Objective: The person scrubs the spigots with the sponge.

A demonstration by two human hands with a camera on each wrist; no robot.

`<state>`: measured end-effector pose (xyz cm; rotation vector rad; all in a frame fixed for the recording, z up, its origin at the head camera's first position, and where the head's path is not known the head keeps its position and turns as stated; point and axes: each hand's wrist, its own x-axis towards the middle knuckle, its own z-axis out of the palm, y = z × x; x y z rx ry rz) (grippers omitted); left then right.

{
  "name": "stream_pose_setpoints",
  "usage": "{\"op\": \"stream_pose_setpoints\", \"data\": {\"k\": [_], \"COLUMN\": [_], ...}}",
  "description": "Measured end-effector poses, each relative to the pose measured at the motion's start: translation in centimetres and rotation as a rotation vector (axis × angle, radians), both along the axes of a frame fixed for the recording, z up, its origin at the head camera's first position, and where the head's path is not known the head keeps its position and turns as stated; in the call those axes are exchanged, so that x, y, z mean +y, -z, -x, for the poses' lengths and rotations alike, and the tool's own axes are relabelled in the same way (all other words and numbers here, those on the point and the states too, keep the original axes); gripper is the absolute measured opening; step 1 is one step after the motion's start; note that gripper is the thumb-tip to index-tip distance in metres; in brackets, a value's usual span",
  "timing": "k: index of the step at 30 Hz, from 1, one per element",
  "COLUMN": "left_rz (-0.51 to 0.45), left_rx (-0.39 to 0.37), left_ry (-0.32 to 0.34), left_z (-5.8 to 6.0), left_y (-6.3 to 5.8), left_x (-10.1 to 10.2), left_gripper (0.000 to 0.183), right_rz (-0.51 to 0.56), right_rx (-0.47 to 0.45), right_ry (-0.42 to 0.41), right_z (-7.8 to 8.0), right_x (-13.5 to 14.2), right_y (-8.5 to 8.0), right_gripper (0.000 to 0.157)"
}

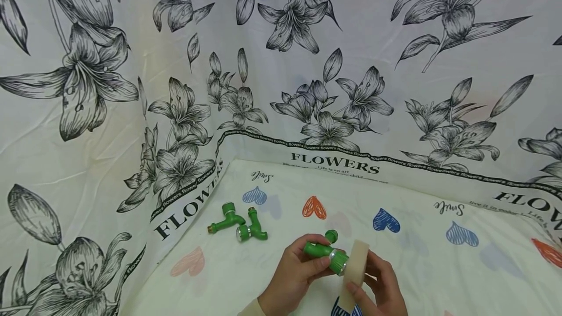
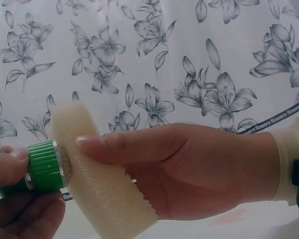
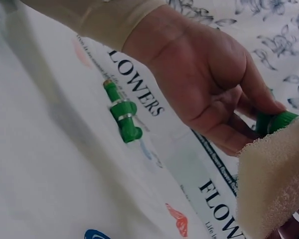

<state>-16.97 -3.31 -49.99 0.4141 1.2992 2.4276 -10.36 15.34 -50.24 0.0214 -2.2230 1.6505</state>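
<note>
In the head view my left hand (image 1: 295,273) grips a green tap (image 1: 317,249) by its body. Its ribbed green knob with silver rings (image 2: 46,167) points right. My right hand (image 1: 383,284) holds a cream sponge block (image 1: 357,260), thumb on the near face and fingers behind. The sponge's flat side touches the knob's end, which shows plainly in the left wrist view. In the right wrist view the sponge (image 3: 269,174) hides part of the tap (image 3: 283,122).
Two more green taps, one upper left (image 1: 228,217) and another beside it (image 1: 252,229), lie on the white cloth (image 1: 281,228) printed with hearts. A flower-printed curtain (image 1: 325,87) rises behind and along the left side.
</note>
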Motion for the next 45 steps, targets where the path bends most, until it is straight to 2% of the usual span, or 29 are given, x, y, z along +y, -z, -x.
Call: {"op": "stream_pose_setpoints", "data": {"k": [2, 9, 15, 21, 26, 33, 37, 41, 45], "left_rz": [0.009, 0.030, 0.041, 0.070, 0.038, 0.019, 0.037, 0.055, 0.076], "left_rx": [-0.005, -0.035, -0.075, -0.117, -0.103, -0.091, -0.092, -0.111, -0.113], "left_ry": [-0.017, -0.073, -0.096, -0.098, -0.051, -0.015, -0.038, -0.087, -0.121], "left_z": [0.0, 0.1, 0.1, 0.1, 0.1, 0.0, 0.0, 0.1, 0.2], "left_y": [0.0, 0.0, 0.1, 0.2, 0.3, 0.3, 0.4, 0.6, 0.6], "left_x": [0.0, -0.1, 0.0, 0.1, 0.0, -0.1, 0.0, -0.1, -0.1], "left_gripper": [0.042, 0.042, 0.042, 0.038, 0.036, 0.038, 0.038, 0.038, 0.043], "right_rz": [-0.040, -0.223, -0.308, -0.378, -0.312, -0.234, -0.232, -0.288, -0.310], "right_rx": [0.029, 0.266, 0.258, 0.330, 0.285, 0.233, 0.220, 0.242, 0.232], "right_ry": [-0.014, -0.068, -0.026, -0.007, 0.048, 0.094, 0.073, 0.010, -0.013], "right_z": [-0.2, -0.8, -1.3, -1.3, -0.6, 0.2, -0.1, -0.8, -0.9], "right_x": [-0.1, 0.4, 0.4, 0.2, 0.6, 1.2, 0.5, -0.2, -0.6], "right_y": [0.3, 1.7, 1.5, 1.1, 1.2, 1.4, 1.7, 2.1, 2.0], "right_gripper": [0.073, 0.101, 0.100, 0.101, 0.099, 0.087, 0.091, 0.100, 0.100]}}
